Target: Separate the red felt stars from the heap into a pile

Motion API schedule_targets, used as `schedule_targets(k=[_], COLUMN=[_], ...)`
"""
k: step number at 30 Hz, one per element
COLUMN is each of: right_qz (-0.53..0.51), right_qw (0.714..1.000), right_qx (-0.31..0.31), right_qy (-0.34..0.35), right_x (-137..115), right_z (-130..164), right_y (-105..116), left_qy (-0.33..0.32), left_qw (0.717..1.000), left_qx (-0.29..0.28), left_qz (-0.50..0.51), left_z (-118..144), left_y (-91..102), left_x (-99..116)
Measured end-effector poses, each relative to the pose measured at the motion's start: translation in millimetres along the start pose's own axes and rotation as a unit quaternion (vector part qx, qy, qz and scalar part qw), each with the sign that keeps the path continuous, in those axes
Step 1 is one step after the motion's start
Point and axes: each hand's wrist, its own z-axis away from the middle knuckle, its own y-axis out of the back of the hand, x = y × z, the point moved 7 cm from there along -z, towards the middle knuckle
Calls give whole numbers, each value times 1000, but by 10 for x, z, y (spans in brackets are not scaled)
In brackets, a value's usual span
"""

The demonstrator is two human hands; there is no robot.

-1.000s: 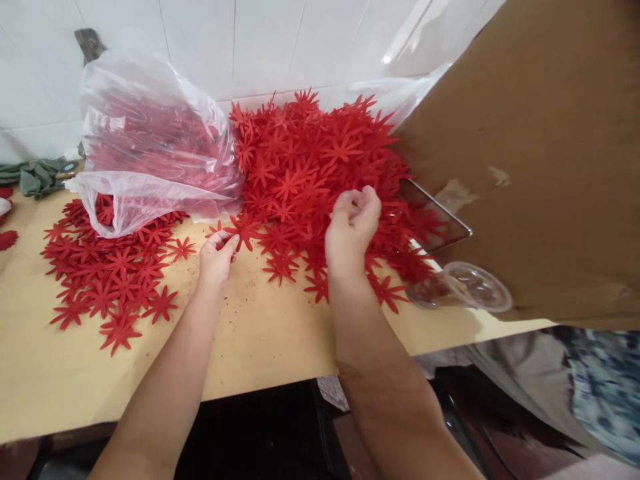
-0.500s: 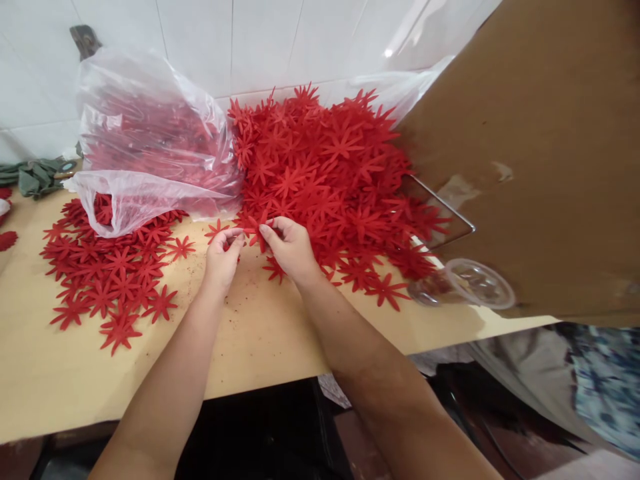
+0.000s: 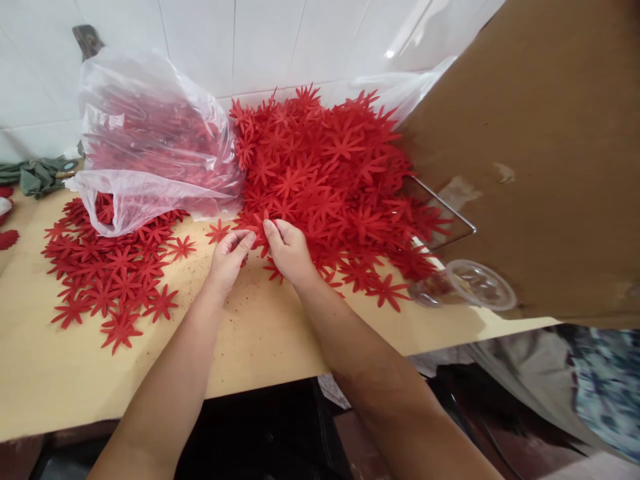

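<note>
Right hand [image 3: 290, 252] has moved from before the large red heap [image 3: 320, 160] to meet the left hand [image 3: 228, 260].

Each hand's grip pinches, thumb against fingers, a red flower-shaped piece [image 3: 259, 235] held between them at the heap's near left edge, above the worktop [image 3: 270, 353]. To its left, a smaller red pile [image 3: 121, 287] lies partly under a clear plastic bag [image 3: 150, 183]; cardboard [image 3: 545, 167] stands at right.
</note>
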Motion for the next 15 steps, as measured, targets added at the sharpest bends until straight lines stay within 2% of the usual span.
schedule_targets(k=[3,7,11,15], right_qz=[-30,-74,-129,-133], right_qw=[999,994,982,976], right_qx=[-9,-78,-137,-171], right_qy=[-11,-22,-24,-4], right_x=[21,17,-41,-125], right_z=[-1,21,53,77], right_y=[-30,-161,-246,-266], left_qy=[2,-5,4,4], left_qw=[1000,1000,998,992], left_qx=[-2,16,60,108], left_qz=[9,23,34,70], left_z=[-1,-13,-24,-35], left_y=[-13,3,96,233], left_x=[-5,-2,-8,-11])
